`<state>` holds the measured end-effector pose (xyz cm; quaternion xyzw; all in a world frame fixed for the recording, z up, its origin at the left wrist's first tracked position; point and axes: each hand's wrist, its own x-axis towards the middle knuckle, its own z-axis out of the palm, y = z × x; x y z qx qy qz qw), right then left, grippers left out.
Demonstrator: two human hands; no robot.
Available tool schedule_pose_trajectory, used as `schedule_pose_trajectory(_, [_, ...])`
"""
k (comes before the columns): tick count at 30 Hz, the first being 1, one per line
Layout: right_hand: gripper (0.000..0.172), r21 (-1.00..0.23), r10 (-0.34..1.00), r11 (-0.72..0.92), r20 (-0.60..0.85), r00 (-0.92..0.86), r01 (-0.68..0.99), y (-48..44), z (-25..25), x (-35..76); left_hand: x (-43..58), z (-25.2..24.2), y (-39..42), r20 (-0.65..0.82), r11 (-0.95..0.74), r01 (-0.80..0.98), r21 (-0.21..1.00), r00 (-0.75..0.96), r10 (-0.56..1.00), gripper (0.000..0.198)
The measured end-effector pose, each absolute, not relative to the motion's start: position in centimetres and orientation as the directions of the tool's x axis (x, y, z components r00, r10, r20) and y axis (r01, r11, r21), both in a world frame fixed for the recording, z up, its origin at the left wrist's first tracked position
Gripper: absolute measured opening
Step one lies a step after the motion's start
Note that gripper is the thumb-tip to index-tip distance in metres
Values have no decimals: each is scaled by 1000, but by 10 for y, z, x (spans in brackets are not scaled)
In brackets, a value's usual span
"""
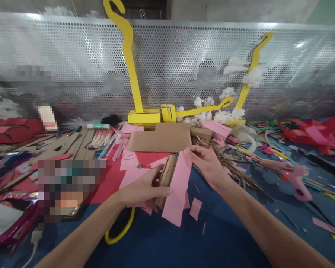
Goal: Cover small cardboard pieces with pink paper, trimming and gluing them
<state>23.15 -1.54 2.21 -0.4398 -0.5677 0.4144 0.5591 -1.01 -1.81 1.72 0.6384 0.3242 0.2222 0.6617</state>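
A small brown cardboard block (166, 178) stands at a tilt in front of me, with a strip of pink paper (178, 190) along its right side. My left hand (145, 188) is wrapped round the block, its thumb lying on the paper's left edge. With thumb and fingertips, my right hand (205, 163) pinches the upper right corner of the strip. Whether the paper is stuck to the block, I cannot tell. Just behind them lies a larger cardboard piece (160, 137). A yellow ring-shaped handle (120, 227) shows below my left wrist, partly hidden by it.
A pink glue gun (289, 175) with a small red light lies at right, its cord trailing off. Yellow hooked stands (132, 70) rise before a perforated metal panel (178, 56). Twigs (240, 171), red paper (110, 178) and a pink scrap (195, 209) lie on the blue surface (223, 238).
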Motion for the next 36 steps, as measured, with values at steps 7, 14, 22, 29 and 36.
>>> schedule_pose_trajectory(7, [32, -958, 958, 283, 285, 34, 54, -15, 21, 231, -10, 19, -18, -161, 71, 157, 985, 696, 700, 80])
schedule_pose_trajectory(14, [32, -952, 956, 286, 291, 36, 107, -13, 18, 233, -10, 17, -17, -130, 54, 129, 990, 704, 698, 74])
schedule_pose_trajectory(22, [36, -961, 966, 253, 258, 34, 109, -14, 19, 232, -12, 14, -16, -142, 108, 92, 990, 715, 684, 88])
schedule_pose_trajectory(29, [38, -961, 968, 244, 250, 27, 129, -12, 18, 232, -13, 7, -13, -98, 51, 87, 995, 691, 716, 87])
schedule_pose_trajectory(36, [36, -969, 972, 232, 235, 28, 82, -12, 16, 233, -13, 10, -14, -110, 40, 117, 992, 696, 710, 90])
